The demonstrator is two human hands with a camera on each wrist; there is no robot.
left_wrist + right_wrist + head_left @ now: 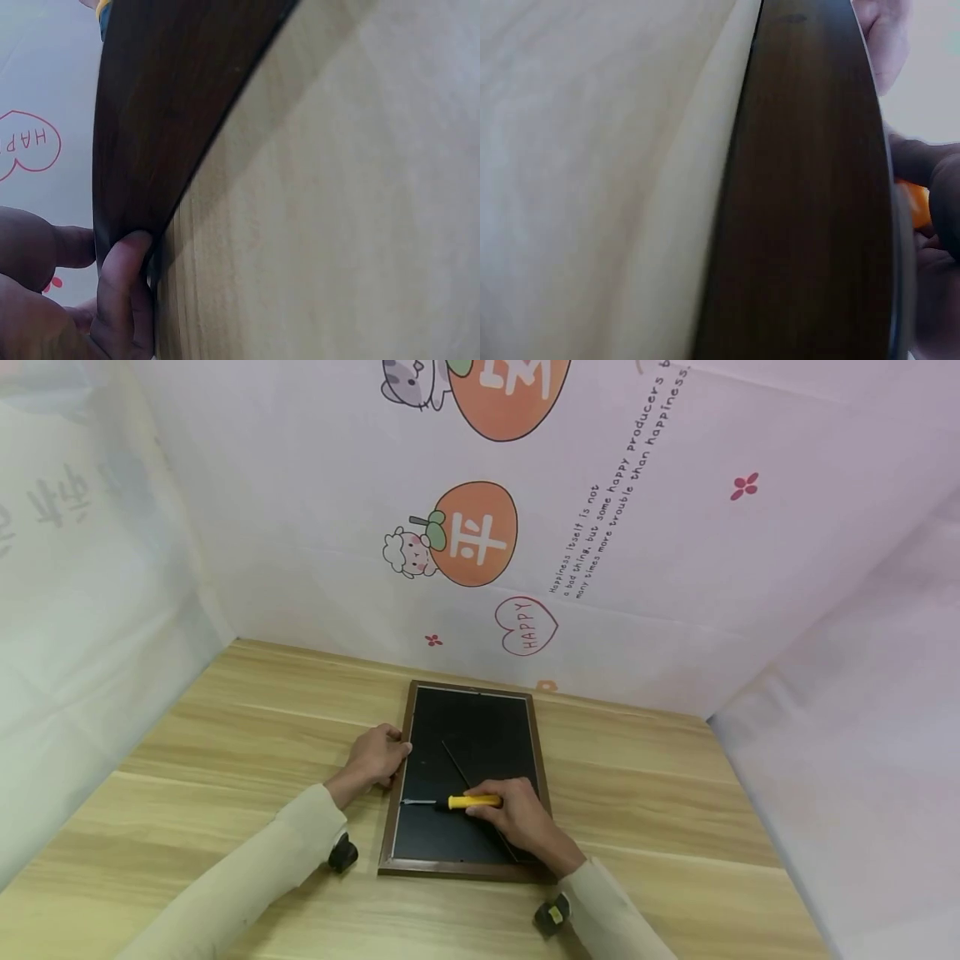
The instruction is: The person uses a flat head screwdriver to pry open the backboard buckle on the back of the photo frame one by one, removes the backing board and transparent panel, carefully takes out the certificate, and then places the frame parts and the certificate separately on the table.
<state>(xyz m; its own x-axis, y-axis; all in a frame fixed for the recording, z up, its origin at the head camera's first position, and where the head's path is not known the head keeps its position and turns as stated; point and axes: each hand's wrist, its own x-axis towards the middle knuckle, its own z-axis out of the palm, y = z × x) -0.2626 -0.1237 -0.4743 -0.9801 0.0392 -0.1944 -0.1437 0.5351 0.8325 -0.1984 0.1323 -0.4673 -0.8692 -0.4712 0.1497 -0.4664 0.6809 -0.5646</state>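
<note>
A brown picture frame (450, 869) lies on the table with its black backing board (480, 727) upward. My left hand (375, 753) grips the frame's left side, thumb over the rim; in the left wrist view, fingers press the frame's outer edge (165, 112). Held in my right hand (522, 814) is a screwdriver (476, 802) with a yellow handle. Its metal shaft points left, and the tip meets the inner edge of the left rim, below my left hand. The right wrist view shows the frame's dark side (802, 187) and a bit of the handle (915, 204).
The wood-grain table (660, 802) extends on both sides of the frame. A white printed sheet (637, 643) rises behind its back edge, and pale sheets stand at left and right. A thin dark diagonal line crosses the backing, partly hidden under the right hand.
</note>
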